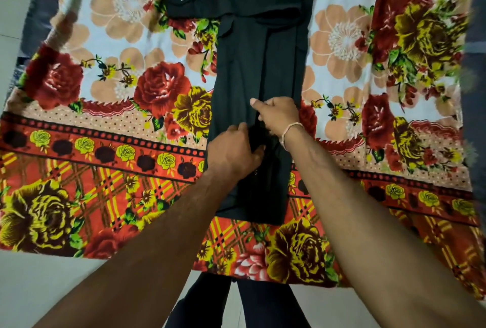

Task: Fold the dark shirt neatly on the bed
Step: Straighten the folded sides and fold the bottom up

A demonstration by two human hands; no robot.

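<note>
The dark shirt lies lengthwise down the middle of the bed, its sides folded inward into a long narrow strip. A cuffed sleeve with a button sticks out at the upper left. Both hands meet on the strip's lower half. My left hand has its fingers curled into the fabric at the centre seam. My right hand, a thread band on its wrist, pinches the fold just above, thumb pointing left. The hem end lies near the bed's front edge.
A flowered bedsheet in red, yellow and peach covers the bed. Pale floor shows at the lower left and far left. My dark-trousered legs stand against the bed's front edge. Grey fabric borders the right side.
</note>
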